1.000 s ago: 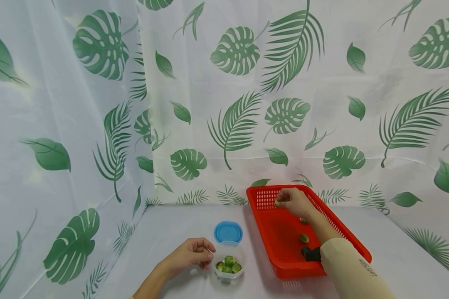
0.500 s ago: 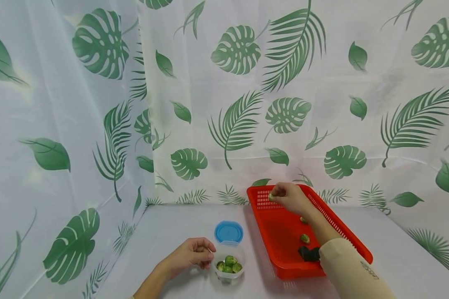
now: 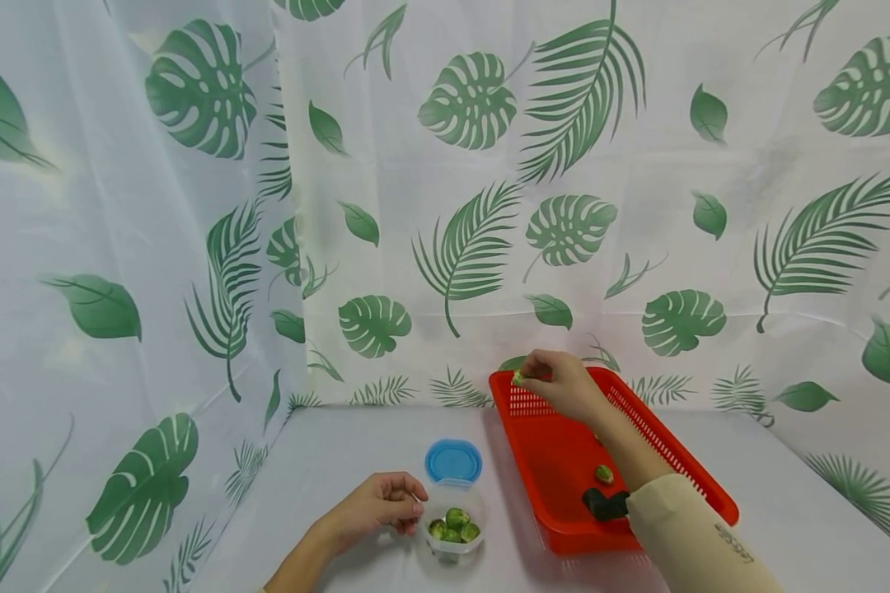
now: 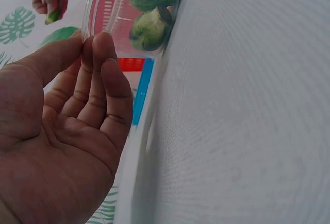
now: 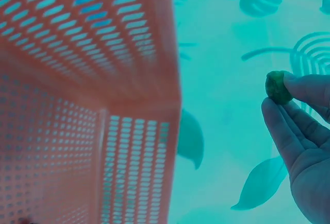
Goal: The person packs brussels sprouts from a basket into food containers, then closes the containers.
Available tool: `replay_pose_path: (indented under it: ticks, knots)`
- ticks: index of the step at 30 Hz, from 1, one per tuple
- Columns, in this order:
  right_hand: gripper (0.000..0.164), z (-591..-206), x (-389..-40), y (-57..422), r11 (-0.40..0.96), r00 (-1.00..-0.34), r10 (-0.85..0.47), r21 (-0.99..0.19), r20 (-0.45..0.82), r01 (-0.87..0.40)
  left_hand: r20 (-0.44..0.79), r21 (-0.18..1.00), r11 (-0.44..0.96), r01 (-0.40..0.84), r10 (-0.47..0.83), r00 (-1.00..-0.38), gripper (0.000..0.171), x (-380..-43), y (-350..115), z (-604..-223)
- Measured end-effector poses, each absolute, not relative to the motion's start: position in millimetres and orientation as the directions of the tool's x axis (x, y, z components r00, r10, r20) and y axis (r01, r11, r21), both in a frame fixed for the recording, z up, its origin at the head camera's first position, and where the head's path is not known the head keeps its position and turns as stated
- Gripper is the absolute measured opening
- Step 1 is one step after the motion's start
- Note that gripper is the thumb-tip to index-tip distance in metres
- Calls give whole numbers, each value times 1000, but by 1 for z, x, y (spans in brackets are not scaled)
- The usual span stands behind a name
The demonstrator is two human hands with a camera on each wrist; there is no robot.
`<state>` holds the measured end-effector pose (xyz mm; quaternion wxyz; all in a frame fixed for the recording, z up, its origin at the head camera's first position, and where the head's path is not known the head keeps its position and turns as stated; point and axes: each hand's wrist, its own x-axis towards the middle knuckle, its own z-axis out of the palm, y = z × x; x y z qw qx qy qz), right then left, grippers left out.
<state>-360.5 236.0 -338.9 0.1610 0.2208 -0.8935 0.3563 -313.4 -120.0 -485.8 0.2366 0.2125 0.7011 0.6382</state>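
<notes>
My right hand (image 3: 564,385) pinches a small Brussels sprout (image 5: 279,87) between thumb and fingertips. It is above the far left corner of the red basket (image 3: 556,539). With its fingertips and thumb, my left hand (image 3: 377,509) pinches the rim of a clear plastic container (image 3: 445,550), seen close up in the left wrist view. Several Brussels sprouts (image 3: 456,518) lie in that container. Another Brussels sprout (image 3: 604,473) is on the basket floor, and one more is mostly hidden behind my right forearm.
A blue lid (image 3: 453,460) lies on the white table (image 3: 363,436) just behind the container. A dark strap-mounted device (image 3: 605,504) hangs at my right wrist above the basket. Leaf-printed sheets (image 3: 475,272) stand behind and to the left.
My right hand has risen and moved left with the sprout, from inside the basket's far end to above its far left corner. My left hand and the container have stayed in place.
</notes>
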Motion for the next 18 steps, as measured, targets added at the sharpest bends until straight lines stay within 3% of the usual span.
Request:
replay_pose_path:
  ticks: [18]
  knots:
    - [12, -324, -342, 201, 563, -784, -320, -558, 531, -609, -58, 996, 90, -5, 601, -797, 32, -312, -120, -485]
